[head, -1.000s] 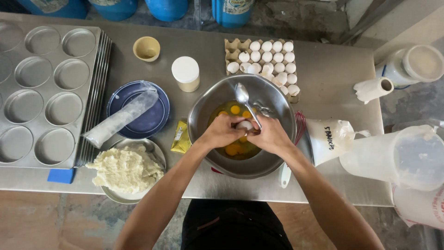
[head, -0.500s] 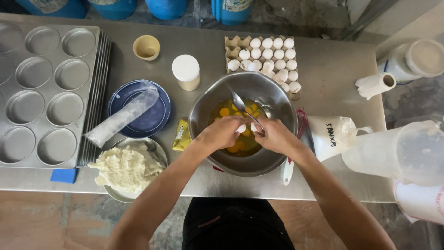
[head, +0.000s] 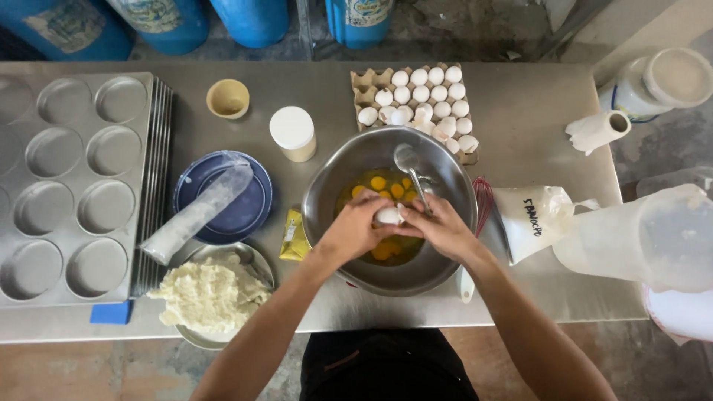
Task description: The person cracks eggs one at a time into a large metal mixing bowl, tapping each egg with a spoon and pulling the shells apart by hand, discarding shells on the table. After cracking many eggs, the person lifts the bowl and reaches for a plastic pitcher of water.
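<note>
White egg (head: 388, 215), both hands' grip, steel bowl (head: 327, 186)

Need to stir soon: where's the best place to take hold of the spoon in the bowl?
Grip the spoon by its bare handle near the middle, coming from above. Its rounded end leans on the far wall of the metal bowl, and the handle slopes down toward the yolks.

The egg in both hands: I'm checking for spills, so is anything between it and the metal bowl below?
Nothing visible. The left hand and right hand hold the egg directly over the metal bowl, above the yolks. The spoon rests at the far rim, clear of the egg.
</note>
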